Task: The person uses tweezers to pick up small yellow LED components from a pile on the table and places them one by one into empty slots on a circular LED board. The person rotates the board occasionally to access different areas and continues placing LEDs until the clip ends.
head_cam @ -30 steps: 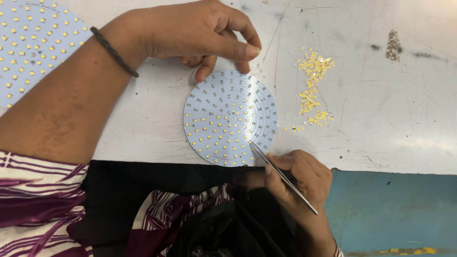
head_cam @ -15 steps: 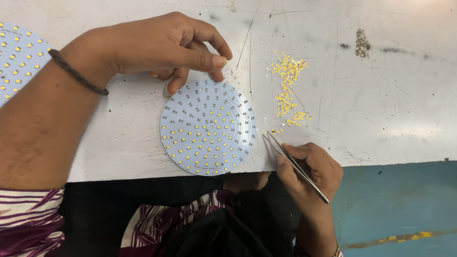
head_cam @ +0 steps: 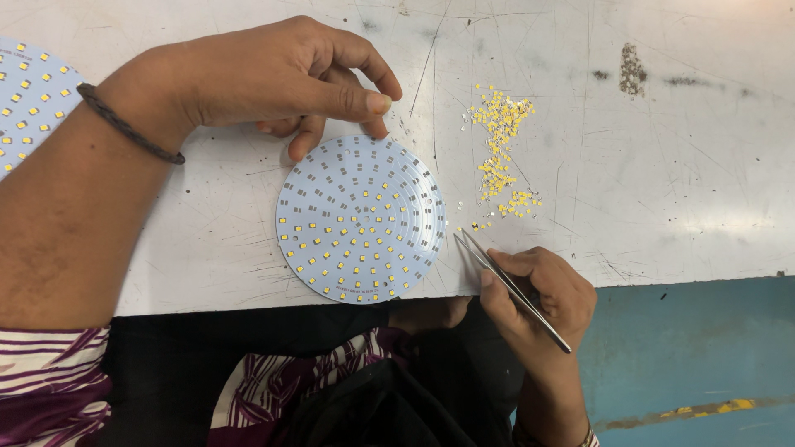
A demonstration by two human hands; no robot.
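Observation:
A round white circuit board lies on the white table, its lower half dotted with small yellow chips. My left hand rests on the board's far edge, fingertips touching the rim. My right hand sits at the table's near edge and holds thin metal tweezers. Their tips point up-left, just right of the board and below a scattered pile of tiny yellow chips.
A second round board with yellow chips shows at the far left, partly hidden by my left forearm. The table surface is scratched, with a dark smudge at the upper right. Blue floor lies below the table edge.
The view has shifted, so the board sits further left in frame. The tweezers' tips have come off the board's right edge and now lie beside it, nearer the chip pile.

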